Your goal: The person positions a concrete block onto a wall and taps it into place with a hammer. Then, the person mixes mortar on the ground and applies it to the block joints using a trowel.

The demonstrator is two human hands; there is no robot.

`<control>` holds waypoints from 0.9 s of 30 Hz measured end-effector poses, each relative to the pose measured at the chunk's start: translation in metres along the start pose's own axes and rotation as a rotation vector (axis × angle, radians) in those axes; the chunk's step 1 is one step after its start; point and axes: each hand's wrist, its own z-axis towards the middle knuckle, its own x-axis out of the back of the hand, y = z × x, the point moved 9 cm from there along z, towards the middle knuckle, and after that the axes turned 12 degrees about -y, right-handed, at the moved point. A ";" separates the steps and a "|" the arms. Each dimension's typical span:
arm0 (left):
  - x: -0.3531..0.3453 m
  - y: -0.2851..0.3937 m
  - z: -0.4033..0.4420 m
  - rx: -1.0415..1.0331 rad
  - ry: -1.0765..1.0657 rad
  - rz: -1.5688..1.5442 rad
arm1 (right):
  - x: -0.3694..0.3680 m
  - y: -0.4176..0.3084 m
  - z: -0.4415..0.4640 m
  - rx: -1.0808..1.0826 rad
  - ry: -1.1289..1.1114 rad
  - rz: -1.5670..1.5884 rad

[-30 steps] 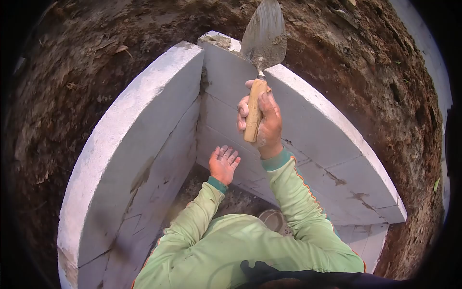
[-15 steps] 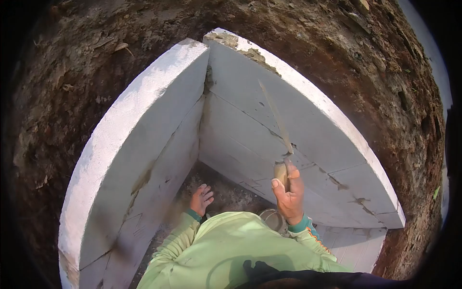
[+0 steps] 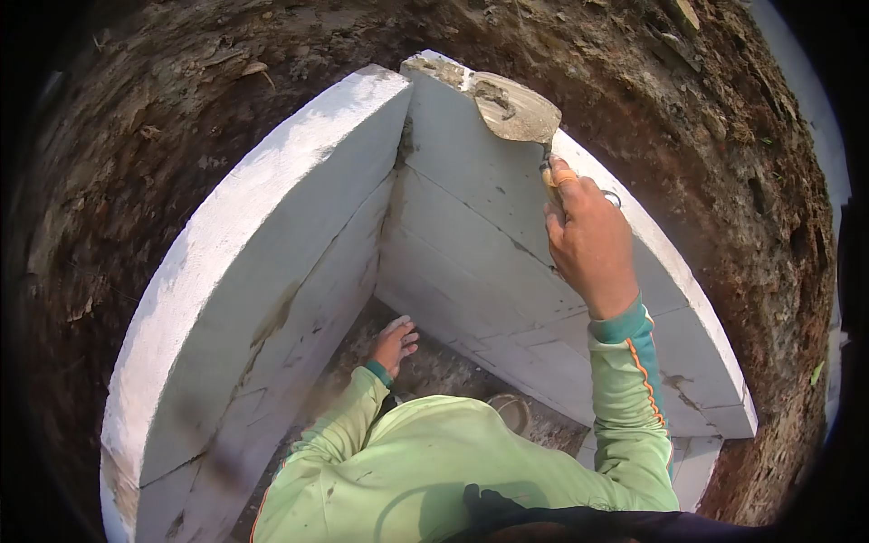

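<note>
A trowel (image 3: 529, 116) is gripped by its handle in my right hand (image 3: 593, 240), its blade lying over the top edge of the right block wall (image 3: 507, 213) near the corner. Some grey mortar (image 3: 491, 96) shows on the blade, and more mortar (image 3: 434, 65) sits on the wall top beside it. My left hand (image 3: 395, 346) hangs low in front of my body, fingers apart and slightly bent, holding nothing. It is near the foot of the left block wall (image 3: 281, 262).
The two pale walls meet at a corner ahead, with brown soil (image 3: 181, 109) banked behind them. A round bucket (image 3: 511, 414) stands on the dark floor (image 3: 453, 362) close to my body, partly hidden by my shirt.
My right hand has moved up and forward with the trowel, turning the blade from edge-on to flat over the wall top. My left hand has shifted slightly up and right.
</note>
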 end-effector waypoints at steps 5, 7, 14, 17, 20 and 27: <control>0.020 -0.016 0.011 -0.013 0.048 0.043 | 0.020 -0.019 0.078 0.174 0.042 -0.197; 0.045 -0.037 0.006 0.024 0.088 0.062 | 0.033 -0.019 0.098 0.252 0.118 -0.237; 0.122 -0.095 -0.034 0.151 0.308 0.029 | 0.064 -0.028 0.143 0.343 0.241 -0.403; 0.135 -0.104 -0.044 0.174 0.367 0.031 | 0.059 -0.028 0.147 0.273 0.228 -0.403; 0.150 -0.113 -0.047 0.177 0.402 0.060 | 0.051 -0.015 0.114 0.166 0.227 -0.094; 0.275 -0.186 -0.053 0.250 0.479 0.519 | -0.182 -0.005 -0.029 0.055 -0.201 1.244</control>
